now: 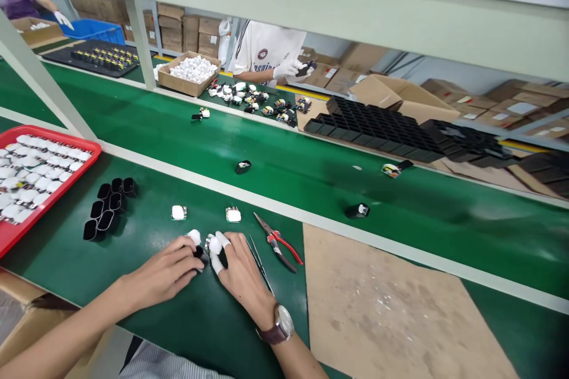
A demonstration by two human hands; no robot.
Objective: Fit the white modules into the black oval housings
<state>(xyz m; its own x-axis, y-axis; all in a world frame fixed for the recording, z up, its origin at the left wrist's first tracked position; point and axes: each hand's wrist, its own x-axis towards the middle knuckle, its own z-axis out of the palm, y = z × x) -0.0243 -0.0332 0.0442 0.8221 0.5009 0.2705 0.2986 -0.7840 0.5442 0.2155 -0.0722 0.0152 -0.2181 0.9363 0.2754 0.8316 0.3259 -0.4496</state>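
Note:
My left hand [171, 266] is closed on a small black plastic case [200, 253], mostly hidden by the fingers. At its fingertips is a white rounded piece [194, 236]; whether it is held or lies on the table I cannot tell. My right hand [237, 266], with white finger covers on the thumb and index, pinches a small circuit board with a white cap [215, 245]. Just beyond the hands lie two more white-capped boards, one on the left [179, 212] and one on the right [233, 214]. Tweezers [261, 263] and red-handled pliers [276, 241] lie right of my right hand.
Black cases [106, 219] stand grouped at left beside a red tray [95, 151] of white-capped boards. A green conveyor belt [297, 160] carries scattered parts. Cardboard [377, 302] covers the table at right. Across the belt, a co-worker's gloved hands [288, 68] hold a dark part.

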